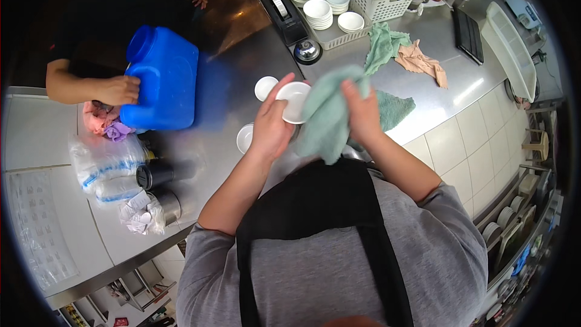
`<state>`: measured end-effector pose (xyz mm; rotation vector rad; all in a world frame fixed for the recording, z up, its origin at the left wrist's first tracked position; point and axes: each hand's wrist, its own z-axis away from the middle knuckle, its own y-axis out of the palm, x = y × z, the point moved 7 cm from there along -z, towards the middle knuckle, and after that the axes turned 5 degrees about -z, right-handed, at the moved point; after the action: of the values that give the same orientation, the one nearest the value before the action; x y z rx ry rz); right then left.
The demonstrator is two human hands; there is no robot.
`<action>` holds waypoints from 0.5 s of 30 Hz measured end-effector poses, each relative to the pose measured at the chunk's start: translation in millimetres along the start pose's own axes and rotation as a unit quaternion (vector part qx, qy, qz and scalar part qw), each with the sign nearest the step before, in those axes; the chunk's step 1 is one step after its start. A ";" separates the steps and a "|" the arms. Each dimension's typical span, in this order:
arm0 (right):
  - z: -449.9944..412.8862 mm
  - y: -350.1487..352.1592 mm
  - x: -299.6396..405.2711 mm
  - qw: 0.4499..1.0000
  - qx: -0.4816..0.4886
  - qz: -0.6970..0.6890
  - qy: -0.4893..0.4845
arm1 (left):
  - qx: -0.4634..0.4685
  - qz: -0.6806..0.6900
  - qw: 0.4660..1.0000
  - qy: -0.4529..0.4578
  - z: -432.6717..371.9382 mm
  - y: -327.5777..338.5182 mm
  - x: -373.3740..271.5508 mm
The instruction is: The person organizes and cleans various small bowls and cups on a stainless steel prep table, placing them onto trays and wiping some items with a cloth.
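My left hand (pixel 274 122) holds a small white bowl (pixel 294 102) by its rim, tilted so that its inside faces up toward me. Bunched in my right hand (pixel 364 111) is a green cloth (pixel 333 109), blurred and hanging down beside the bowl's right side. Part of the bowl's right edge is hidden by the cloth. Two more white bowls rest on the steel counter (pixel 213 145) left of my left hand: one farther off (pixel 265 88), one nearer (pixel 245 138). Another piece of green cloth (pixel 396 110) lies behind my right hand.
Across the counter a person's hand (pixel 122 91) grips a blue plastic jug (pixel 168 77). A basket (pixel 347 42) holds stacked white bowls (pixel 317 13), beside a call bell (pixel 307 51) and a tape dispenser (pixel 283 16). Squeeze bottles fill another basket (pixel 386 7). Plastic bags (pixel 109 163) lie left.
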<state>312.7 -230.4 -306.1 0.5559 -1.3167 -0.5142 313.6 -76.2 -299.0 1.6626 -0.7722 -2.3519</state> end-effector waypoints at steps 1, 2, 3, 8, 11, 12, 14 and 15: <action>-2.1 -1.8 -1.6 1.000 0.003 0.001 -0.001 | -0.016 -0.048 0.998 0.042 -0.2 -3.2 -10.1; -5.0 -2.7 -8.0 0.999 0.021 0.025 0.003 | 0.007 -0.067 0.996 0.050 0.0 0.7 -14.5; -4.8 -3.4 -16.4 0.998 0.037 0.049 0.010 | 0.004 -0.065 0.997 0.050 -0.2 0.5 -10.1; -4.2 16.4 -18.3 0.910 0.131 0.381 -0.093 | -0.027 -0.634 0.743 0.215 2.4 23.2 -36.5; -9.9 15.3 -8.1 0.786 0.087 0.595 -0.145 | -0.042 -0.676 0.723 0.134 -9.7 -6.9 -25.6; -11.8 5.7 -8.0 0.777 0.055 0.599 -0.185 | -0.098 -0.682 0.706 0.160 -23.0 -27.5 -34.2; -13.4 -2.7 -1.8 0.778 0.014 0.601 -0.185 | -0.171 -0.703 0.684 0.090 -47.9 -72.3 -52.8; -12.4 -4.0 -2.0 0.777 0.021 0.602 -0.186 | -0.185 -0.713 0.677 -0.006 -57.0 -96.5 -56.5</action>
<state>324.3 -231.1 -312.2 -0.4468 -1.7597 0.5143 402.2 11.4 -313.8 2.3519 1.5921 -2.7825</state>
